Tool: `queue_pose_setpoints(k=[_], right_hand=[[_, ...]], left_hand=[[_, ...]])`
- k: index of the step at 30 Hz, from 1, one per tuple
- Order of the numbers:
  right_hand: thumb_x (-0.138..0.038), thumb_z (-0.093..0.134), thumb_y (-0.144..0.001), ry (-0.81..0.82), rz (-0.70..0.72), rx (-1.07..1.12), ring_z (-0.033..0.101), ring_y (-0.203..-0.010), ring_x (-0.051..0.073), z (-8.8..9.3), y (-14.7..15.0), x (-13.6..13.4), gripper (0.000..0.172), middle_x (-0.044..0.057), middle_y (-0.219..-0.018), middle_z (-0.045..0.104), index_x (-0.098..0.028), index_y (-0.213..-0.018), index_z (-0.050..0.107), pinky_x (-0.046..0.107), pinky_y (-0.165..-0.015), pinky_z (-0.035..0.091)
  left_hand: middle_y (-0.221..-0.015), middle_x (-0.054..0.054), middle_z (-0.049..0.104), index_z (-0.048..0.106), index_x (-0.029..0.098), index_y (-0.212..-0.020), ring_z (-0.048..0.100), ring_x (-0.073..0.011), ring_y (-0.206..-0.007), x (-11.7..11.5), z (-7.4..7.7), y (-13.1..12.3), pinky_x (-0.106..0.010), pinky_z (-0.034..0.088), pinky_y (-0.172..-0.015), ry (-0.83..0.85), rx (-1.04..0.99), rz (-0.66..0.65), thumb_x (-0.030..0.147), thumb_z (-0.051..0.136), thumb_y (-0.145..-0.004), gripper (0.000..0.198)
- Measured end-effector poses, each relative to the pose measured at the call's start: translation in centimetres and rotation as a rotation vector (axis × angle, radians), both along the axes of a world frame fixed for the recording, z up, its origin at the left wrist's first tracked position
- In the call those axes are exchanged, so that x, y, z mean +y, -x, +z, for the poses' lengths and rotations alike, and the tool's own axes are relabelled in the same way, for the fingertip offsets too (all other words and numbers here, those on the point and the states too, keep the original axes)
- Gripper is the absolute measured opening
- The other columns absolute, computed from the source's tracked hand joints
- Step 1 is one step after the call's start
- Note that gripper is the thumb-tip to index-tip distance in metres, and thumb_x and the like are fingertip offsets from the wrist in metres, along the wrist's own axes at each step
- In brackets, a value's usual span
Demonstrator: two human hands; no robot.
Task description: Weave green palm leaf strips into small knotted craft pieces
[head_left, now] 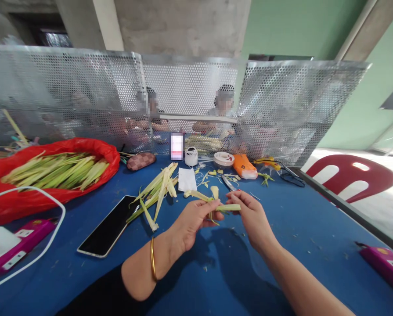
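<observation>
Over the blue table, my left hand (194, 219) pinches a small bunch of crossed corn husk strips (227, 207) between thumb and fingers. Pale and green ends stick out on several sides. The fingers of my right hand (254, 217) are closed at the right end of the same strips; exactly what they grip there is partly hidden. Just beyond my hands lies a pair of scissors (228, 182). Loose corn husks (161, 186) are piled to the left of a white sheet of paper (186, 179).
On the left are a red plastic bag (114, 154) of husks, a dark-screened phone (107, 228) and a magenta power strip (28, 239). Behind stand a thread spool (191, 157), tape roll (224, 158) and orange packet (244, 166). A perforated metal screen (189, 83) separates two people opposite.
</observation>
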State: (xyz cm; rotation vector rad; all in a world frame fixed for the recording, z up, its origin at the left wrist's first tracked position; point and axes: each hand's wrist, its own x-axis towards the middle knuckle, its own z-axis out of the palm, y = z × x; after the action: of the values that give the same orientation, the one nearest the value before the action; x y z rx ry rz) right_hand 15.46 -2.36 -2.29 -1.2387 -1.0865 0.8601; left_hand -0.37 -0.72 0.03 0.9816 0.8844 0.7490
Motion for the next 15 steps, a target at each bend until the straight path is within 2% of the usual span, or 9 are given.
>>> queue_pose_setpoints(k=[4, 8, 12, 15], right_hand=[[-0.038, 0.065, -0.077, -0.073, 0.006, -0.105, 0.052, -0.062, 0.015, 0.0, 0.7, -0.8, 0.022, -0.001, -0.063, 0.056, -0.019, -0.069, 0.060, 0.027, -0.060, 0.042], [-0.038, 0.063, -0.080, -0.125, 0.051, -0.249, 0.053, -0.068, 0.017, -0.5, 2.0, -1.6, 0.019, 0.002, -0.073, 0.062, -0.019, -0.080, 0.065, 0.028, -0.063, 0.043], [-0.040, 0.067, -0.079, -0.170, -0.086, -0.346, 0.048, -0.064, 0.016, -0.8, 2.4, -1.7, 0.022, 0.000, -0.071, 0.056, -0.019, -0.084, 0.063, 0.027, -0.060, 0.042], [-0.039, 0.066, -0.082, -0.188, -0.059, -0.447, 0.050, -0.064, 0.016, -0.9, 2.3, -1.7, 0.019, 0.000, -0.071, 0.055, -0.020, -0.084, 0.062, 0.027, -0.060, 0.043]], left_hand=[[-0.096, -0.007, 0.073, 0.073, 0.017, -0.091, 0.064, -0.0180, -0.096, 0.9, 0.3, 0.6, -0.027, 0.044, -0.083, -0.010, -0.108, 0.121, 0.039, 0.076, -0.070, 0.031], [-0.096, -0.007, 0.074, 0.073, 0.015, -0.087, 0.065, -0.0183, -0.095, 0.9, 0.3, 0.6, -0.028, 0.044, -0.087, -0.017, -0.194, 0.097, 0.020, 0.077, -0.063, 0.025], [-0.093, -0.008, 0.074, 0.073, 0.014, -0.088, 0.066, -0.0187, -0.091, 0.4, 0.2, 0.1, -0.031, 0.045, -0.090, -0.052, -0.241, 0.086, 0.023, 0.077, -0.066, 0.024], [-0.096, -0.008, 0.074, 0.073, 0.015, -0.090, 0.066, -0.0192, -0.092, 0.2, 0.1, -0.1, -0.031, 0.044, -0.092, -0.059, -0.243, 0.086, 0.026, 0.078, -0.067, 0.026]])
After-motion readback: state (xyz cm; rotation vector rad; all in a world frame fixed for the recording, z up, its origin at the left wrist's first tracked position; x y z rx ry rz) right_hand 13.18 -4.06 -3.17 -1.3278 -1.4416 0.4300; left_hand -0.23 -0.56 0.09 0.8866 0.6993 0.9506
